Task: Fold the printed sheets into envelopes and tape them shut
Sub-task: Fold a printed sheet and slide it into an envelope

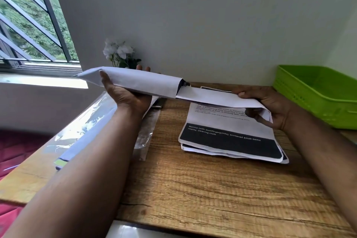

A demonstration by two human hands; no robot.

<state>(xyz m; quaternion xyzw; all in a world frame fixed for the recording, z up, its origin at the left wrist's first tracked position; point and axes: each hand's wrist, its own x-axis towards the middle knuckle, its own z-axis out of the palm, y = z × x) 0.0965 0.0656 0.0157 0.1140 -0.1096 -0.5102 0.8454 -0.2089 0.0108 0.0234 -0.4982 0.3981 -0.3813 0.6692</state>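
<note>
Bare wooden tabletop (pixel 193 189) at 6 o'clock lies open. Stack of printed white sheets (pixel 231 137) blocks centre; green plastic basket (pixel 318 94) blocks 3 o'clock.

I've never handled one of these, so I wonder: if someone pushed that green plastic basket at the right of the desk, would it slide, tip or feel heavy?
The green plastic basket would probably slide rather than tip, since it looks low and wide on the wooden desk. It is likely light: its walls look thin and perforated. It probably keeps its shape when lifted. Its contents are hidden.
</note>
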